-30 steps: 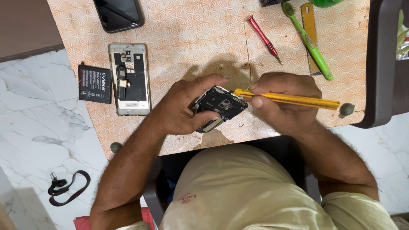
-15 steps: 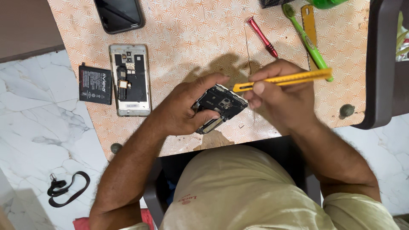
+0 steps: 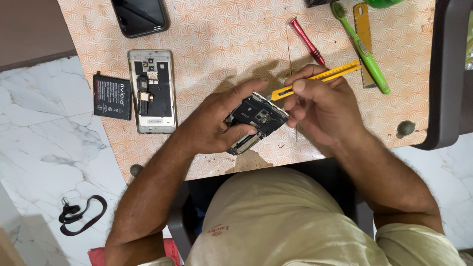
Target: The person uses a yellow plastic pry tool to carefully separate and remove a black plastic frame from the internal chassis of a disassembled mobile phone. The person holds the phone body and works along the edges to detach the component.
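Your left hand [image 3: 217, 125] cradles the opened phone [image 3: 256, 120] above the table's near edge, fingers wrapped under its frame so the exposed internals face up and stay steady. Your right hand [image 3: 320, 111] pinches the yellow pry tool [image 3: 320, 76] like a pen, its tip meeting the phone's upper corner; this grip gives fine control. A second opened phone [image 3: 152, 91] and a loose battery [image 3: 112, 97] lie at the table's left edge, apart from the work. The red screwdriver [image 3: 306, 40] and green toothbrush [image 3: 362, 49] lie toward the far edge.
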